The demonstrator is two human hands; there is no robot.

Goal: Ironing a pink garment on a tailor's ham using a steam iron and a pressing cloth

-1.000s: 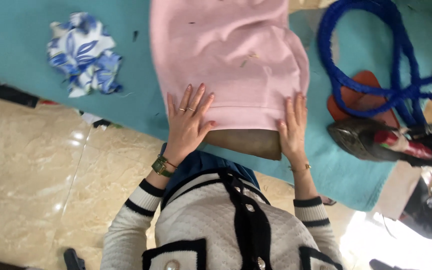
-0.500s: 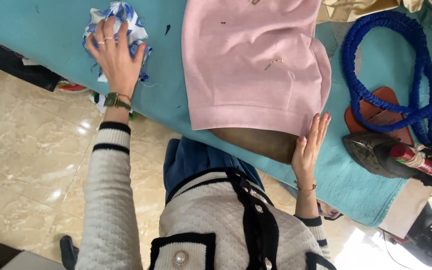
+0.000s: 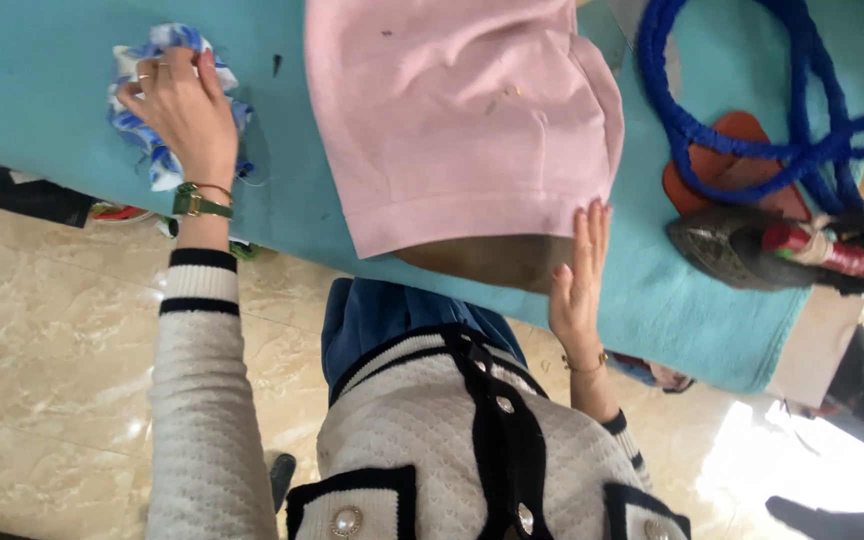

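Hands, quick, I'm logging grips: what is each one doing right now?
Left hand: closed on the crumpled blue-and-white floral cloth.
Right hand: open, flat at the edge of the pink knitted garment, holding nothing.

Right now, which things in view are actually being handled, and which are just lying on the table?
In hand:
- blue-and-white cloth, gripped by the left hand
- pink garment, right hand flat beside its hem
- brown board showing under the garment

Lying about:
- iron, untouched
- blue cord, looped near the iron
- red-brown iron rest
- teal table cover
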